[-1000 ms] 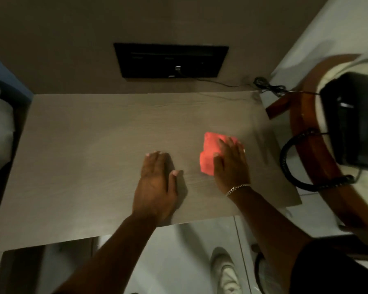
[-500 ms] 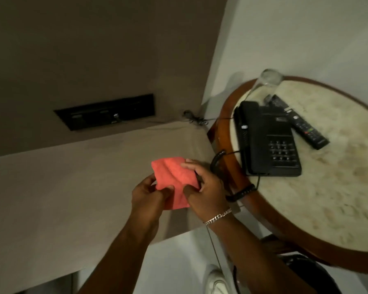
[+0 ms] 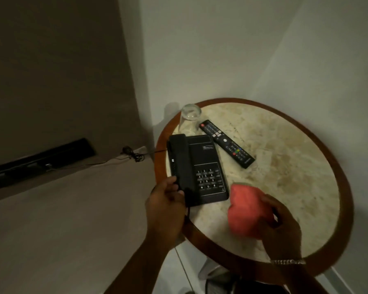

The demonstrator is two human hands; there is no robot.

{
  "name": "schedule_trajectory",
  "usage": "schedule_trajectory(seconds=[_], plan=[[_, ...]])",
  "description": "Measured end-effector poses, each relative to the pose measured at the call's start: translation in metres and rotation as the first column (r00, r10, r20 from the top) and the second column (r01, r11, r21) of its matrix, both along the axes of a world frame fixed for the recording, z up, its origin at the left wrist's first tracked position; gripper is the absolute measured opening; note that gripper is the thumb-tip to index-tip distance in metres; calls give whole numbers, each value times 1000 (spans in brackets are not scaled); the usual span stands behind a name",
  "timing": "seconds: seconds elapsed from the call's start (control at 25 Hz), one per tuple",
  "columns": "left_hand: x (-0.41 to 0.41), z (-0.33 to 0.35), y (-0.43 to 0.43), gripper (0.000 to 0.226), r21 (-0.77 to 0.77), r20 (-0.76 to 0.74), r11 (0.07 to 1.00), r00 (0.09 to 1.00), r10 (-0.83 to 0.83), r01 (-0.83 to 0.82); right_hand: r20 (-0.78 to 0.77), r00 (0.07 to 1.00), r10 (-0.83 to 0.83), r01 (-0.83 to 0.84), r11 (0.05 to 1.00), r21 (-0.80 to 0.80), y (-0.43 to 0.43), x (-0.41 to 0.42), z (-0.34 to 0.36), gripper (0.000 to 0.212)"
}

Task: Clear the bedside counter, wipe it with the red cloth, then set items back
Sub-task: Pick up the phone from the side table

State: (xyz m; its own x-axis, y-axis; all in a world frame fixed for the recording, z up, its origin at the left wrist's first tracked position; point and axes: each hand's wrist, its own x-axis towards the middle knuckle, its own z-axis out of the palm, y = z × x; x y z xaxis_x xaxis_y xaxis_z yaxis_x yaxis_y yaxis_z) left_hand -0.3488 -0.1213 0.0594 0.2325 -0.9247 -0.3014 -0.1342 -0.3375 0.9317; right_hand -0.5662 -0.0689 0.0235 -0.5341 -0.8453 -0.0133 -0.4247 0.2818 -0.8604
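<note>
While left hand (image 3: 165, 205) grips telephone (image 3: 198, 169) (long axis near-far), right hand (image 3: 279, 222) clutches red cloth (image 3: 245, 210).

A second ago my right hand (image 3: 278, 225) pressed the red cloth (image 3: 248, 211) flat on the bedside surface (image 3: 72, 219) while my left hand (image 3: 165, 205) lay palm down beside it. Then I lifted the cloth in both hands. By now I had turned to the round table (image 3: 306, 166): my left hand had let go of the cloth and its fingers had reached the near left corner of the black telephone (image 3: 202, 166), and my right hand alone carried the bunched cloth over the marble top.
</note>
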Motion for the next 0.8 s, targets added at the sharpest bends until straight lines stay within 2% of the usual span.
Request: schedule_trajectory(seconds=[0.04, 0.08, 0.16, 0.2, 0.28, 0.36, 0.44, 0.52, 0.6, 0.68, 0.8], plan=[[-1, -2, -8, 26, -19, 48, 1000, 999, 15, -14, -9, 1000, 1, -1, 1000, 5, -4, -8, 1, 44], [-2, -4, -16, 25, -35, 92, 999, 996, 20, -17, -86, 996, 25, -28, 999, -45, -10, -9, 4, 35], [-2, -6, -30, 24, -29, 147, 999, 989, -17, 22, -338, 938, 79, -147, 972, -182, -27, -1, 7, 27], [-3, -7, -37, 26, 8, 152, 998, 986, -67, 67, -416, 904, 102, -200, 960, -199, -43, 5, 6, 29], [-7, -9, -49, 33, 84, 152, 985, 975, -164, 152, -350, 902, 252, -288, 956, -54, -82, 23, 8, 28], [-8, -12, -53, 43, 116, 199, 972, 953, -226, 206, -209, 883, 419, -384, 904, 189, -117, 45, 7, 26], [-6, -13, -51, 46, 126, 232, 958, 931, -282, 259, -55, 902, 429, -382, 849, 365, -141, 56, 6, 27], [3, -11, -46, 50, 127, 206, 951, 930, -305, 283, -17, 928, 371, -330, 845, 421, -146, 61, 10, 24], [19, -5, -43, 49, 112, 109, 964, 961, -253, 241, -26, 926, 377, -327, 834, 445, -134, 70, 16, 22], [52, -3, -33, 49, 91, -7, 977, 981, -192, 192, -54, 906, 421, -362, 834, 417, -118, 101, 21, 24], [116, -3, -10, 50, 95, -91, 990, 991, -99, 108, -39, 882, 469, -428, 835, 346, -97, 159, 23, 26]])
